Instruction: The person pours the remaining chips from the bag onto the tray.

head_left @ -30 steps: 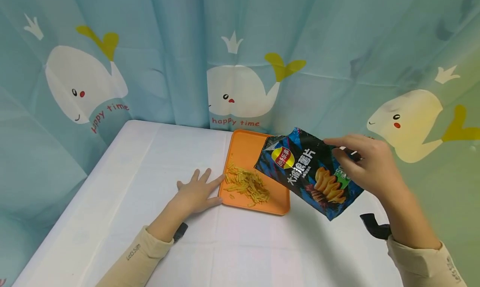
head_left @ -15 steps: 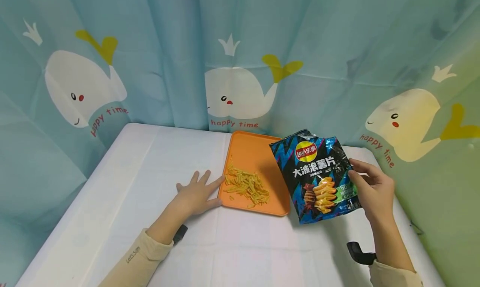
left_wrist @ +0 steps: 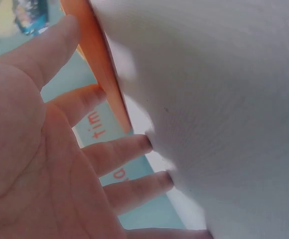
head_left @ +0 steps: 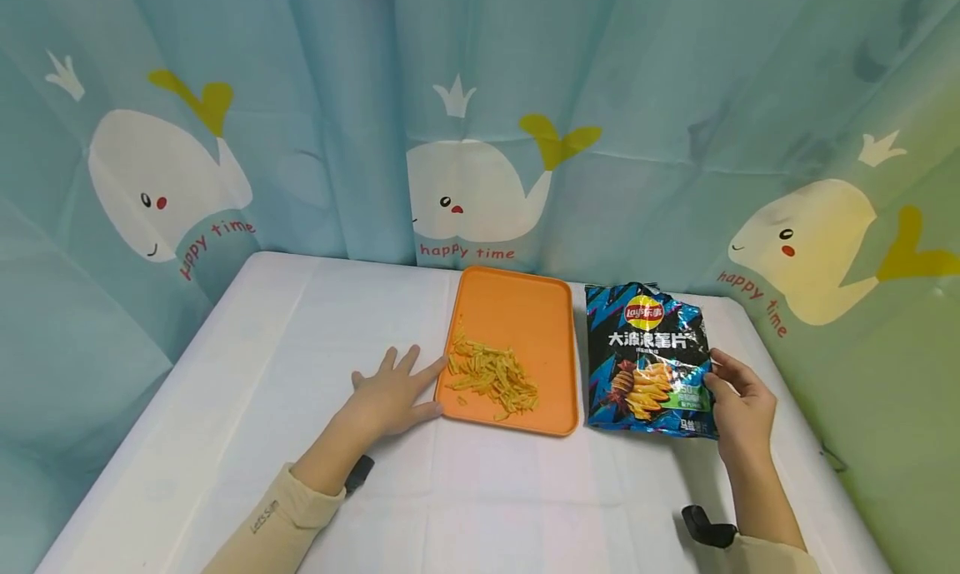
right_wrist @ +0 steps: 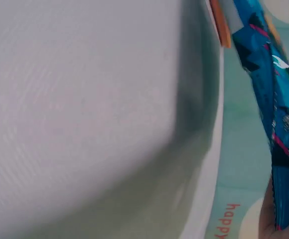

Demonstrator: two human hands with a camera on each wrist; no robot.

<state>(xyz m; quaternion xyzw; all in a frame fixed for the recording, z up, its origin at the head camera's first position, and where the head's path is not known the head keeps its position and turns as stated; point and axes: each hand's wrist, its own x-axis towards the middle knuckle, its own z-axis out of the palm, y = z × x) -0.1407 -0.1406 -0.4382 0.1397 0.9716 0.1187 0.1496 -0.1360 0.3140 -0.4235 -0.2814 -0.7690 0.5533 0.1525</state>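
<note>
An orange tray [head_left: 517,307] lies on the white table with a heap of thin yellow potato sticks [head_left: 495,378] in its near left part. My left hand [head_left: 392,395] is spread flat beside it, thumb and index finger touching the tray's left edge; in the left wrist view the other fingertips rest on the cloth. To the right of the tray, my right hand [head_left: 746,407] pinches a blue and black Lay's chip bag [head_left: 648,361] by its lower right side, printed front facing up. In the right wrist view the bag [right_wrist: 276,99] appears edge-on, above the tabletop.
The white-covered table [head_left: 480,507] runs up to a light blue curtain [head_left: 337,141] printed with white whales. A greener stretch of curtain [head_left: 915,374] hangs along the right side. Black straps with camera mounts sit on both wrists.
My right hand has moved the chip bag from over the tray to its right and down, turning it from tilted to nearly straight. The left hand has stayed at the tray's edge.
</note>
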